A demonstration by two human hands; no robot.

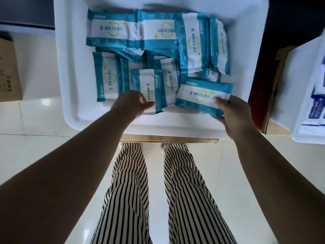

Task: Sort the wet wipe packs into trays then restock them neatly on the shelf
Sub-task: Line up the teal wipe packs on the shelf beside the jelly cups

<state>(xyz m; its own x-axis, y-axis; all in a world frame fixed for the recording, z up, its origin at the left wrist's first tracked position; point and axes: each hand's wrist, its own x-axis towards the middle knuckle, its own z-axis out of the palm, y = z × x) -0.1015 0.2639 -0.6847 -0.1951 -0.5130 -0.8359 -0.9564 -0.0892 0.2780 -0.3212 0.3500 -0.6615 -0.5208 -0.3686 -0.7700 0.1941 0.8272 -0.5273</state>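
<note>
Head view: your left hand (pixel 131 103) curls its fingers round the near end of an upright pack (pixel 149 88) at the near edge of the white tray (pixel 73 85). Your right hand (pixel 233 115) pinches the near right corner of a second pack (pixel 202 95), thumb on top, fingers beneath, lifted slightly at the tray's near right. More teal-and-white packs (pixel 114 29) lie overlapping across the tray, most toward its far edge. A second tray (pixel 306 95) sits to the right, a carton (pixel 8 71) to the left. Your striped trousers (pixel 130 191) show below.
</note>
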